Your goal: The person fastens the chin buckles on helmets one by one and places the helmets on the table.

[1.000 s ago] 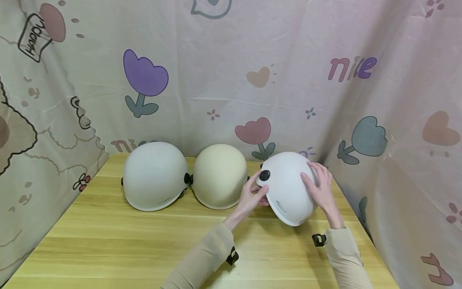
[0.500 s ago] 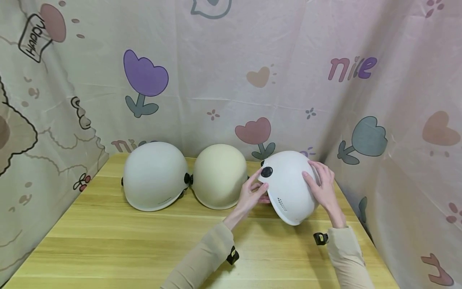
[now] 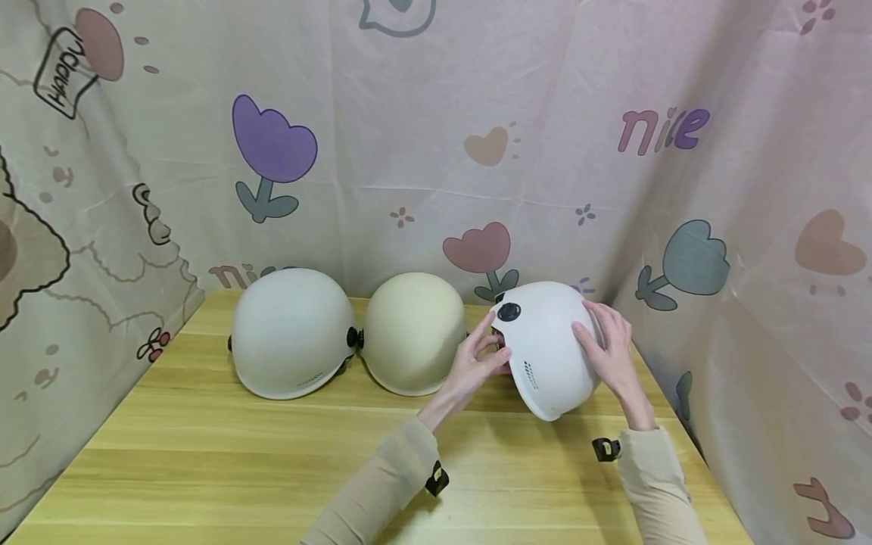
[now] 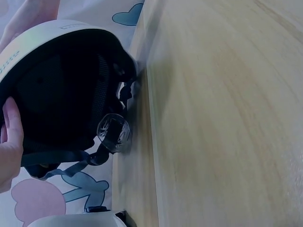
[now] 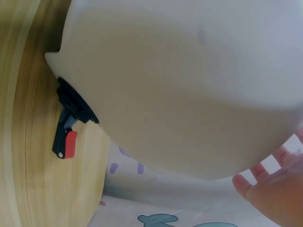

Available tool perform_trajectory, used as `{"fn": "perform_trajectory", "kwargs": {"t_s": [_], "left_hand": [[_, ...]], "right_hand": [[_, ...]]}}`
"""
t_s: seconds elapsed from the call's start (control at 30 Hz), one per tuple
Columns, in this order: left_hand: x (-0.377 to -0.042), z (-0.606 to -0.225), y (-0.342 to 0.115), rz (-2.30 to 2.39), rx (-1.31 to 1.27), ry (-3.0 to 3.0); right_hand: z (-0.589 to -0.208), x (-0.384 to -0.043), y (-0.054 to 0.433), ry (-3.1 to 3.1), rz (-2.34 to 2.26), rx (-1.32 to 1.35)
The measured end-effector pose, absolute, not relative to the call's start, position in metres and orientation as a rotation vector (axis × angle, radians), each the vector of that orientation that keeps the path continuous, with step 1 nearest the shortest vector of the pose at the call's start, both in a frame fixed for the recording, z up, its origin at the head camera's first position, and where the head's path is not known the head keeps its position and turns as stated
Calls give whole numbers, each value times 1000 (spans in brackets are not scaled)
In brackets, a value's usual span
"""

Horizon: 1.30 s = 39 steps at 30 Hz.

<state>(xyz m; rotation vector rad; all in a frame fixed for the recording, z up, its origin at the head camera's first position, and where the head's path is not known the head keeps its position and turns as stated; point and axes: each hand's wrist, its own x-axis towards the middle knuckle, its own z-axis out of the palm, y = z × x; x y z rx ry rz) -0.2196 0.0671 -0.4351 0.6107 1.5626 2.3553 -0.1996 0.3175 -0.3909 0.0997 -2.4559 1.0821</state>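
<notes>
White, smooth, dome-shaped helmet (image 3: 553, 350) with round black disc (image 3: 509, 312), right of frame centre: tilted, long rim (image 3: 519, 387) axis slanting upper left to lower right, opening facing lower left. Left hand (image 3: 471, 369) pinches the rim; right hand (image 3: 610, 347) rests, thumb and fingers spread, on the shell.

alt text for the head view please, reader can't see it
A person's left hand and right hand hold a tilted white helmet at a wooden table. To its left stand a cream helmet and a grey-white helmet, before a patterned cloth.
</notes>
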Motion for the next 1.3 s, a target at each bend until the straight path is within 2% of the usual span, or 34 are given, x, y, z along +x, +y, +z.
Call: {"fn": "perform_trajectory", "kwargs": {"t_s": [0.77, 1.1, 1.3], "left_hand": [[-220, -420, 69, 2254, 708, 1692], [-218, -425, 69, 2138, 918, 1795], [-219, -427, 70, 2100, 936, 1813]], "right_hand": [[-391, -199, 319, -2463, 1153, 85], [-390, -198, 319, -2459, 1148, 53], [-389, -197, 321, -2468, 1146, 20]]}}
